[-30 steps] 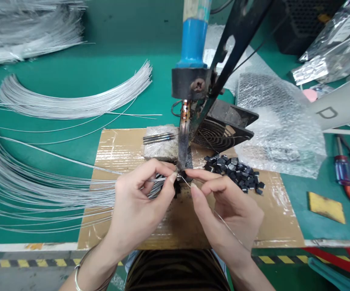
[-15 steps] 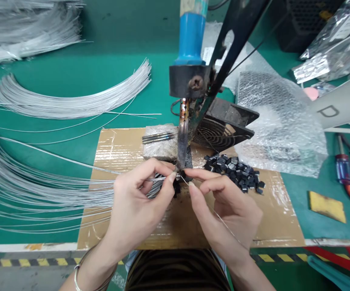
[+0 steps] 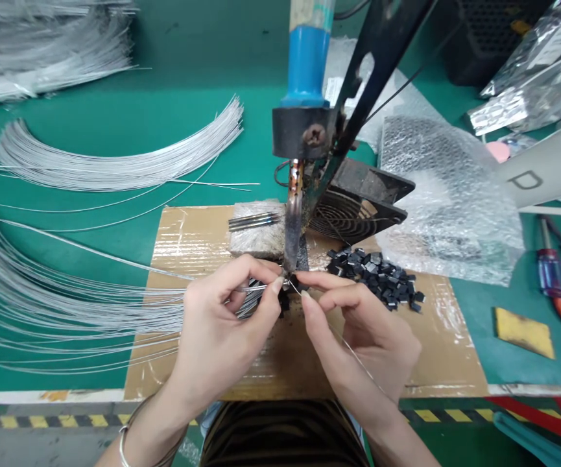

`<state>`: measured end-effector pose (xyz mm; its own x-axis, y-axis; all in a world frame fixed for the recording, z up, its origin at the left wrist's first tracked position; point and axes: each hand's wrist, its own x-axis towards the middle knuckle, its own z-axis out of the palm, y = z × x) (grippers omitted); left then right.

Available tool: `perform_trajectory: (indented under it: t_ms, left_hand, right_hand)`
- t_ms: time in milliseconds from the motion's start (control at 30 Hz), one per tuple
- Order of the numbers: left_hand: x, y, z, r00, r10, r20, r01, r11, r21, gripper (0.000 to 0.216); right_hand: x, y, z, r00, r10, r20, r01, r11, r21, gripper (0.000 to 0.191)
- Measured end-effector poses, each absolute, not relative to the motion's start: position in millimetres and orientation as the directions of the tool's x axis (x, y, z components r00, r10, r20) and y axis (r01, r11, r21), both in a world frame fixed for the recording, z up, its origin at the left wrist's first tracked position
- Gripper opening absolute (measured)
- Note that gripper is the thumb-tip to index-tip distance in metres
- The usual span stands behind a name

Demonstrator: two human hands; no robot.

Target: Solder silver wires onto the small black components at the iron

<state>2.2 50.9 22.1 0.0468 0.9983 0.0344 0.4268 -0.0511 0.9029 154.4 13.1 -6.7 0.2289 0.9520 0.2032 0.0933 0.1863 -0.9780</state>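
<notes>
Left hand pinches a bundle of thin wires under the soldering iron tip; right hand pinches a solder strand; black chips lie right.

A red-handled screwdriver and yellow sponge lie at right, bubble wrap above centre-right, foil bags upper right.

Green bench, wire bundles, cardboard sheet
</notes>
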Motion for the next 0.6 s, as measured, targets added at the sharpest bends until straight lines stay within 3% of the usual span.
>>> perform_trajectory:
  t_ms: [600]
  left_hand:
    - [3.0, 51.7, 19.3, 0.047, 0.998, 0.031, 0.414, -0.047, 0.909, 0.015]
  right_hand:
    - [154.5, 13.9, -7.9, 0.232, 0.947, 0.221, 0.111, 0.200, -0.973, 0.022]
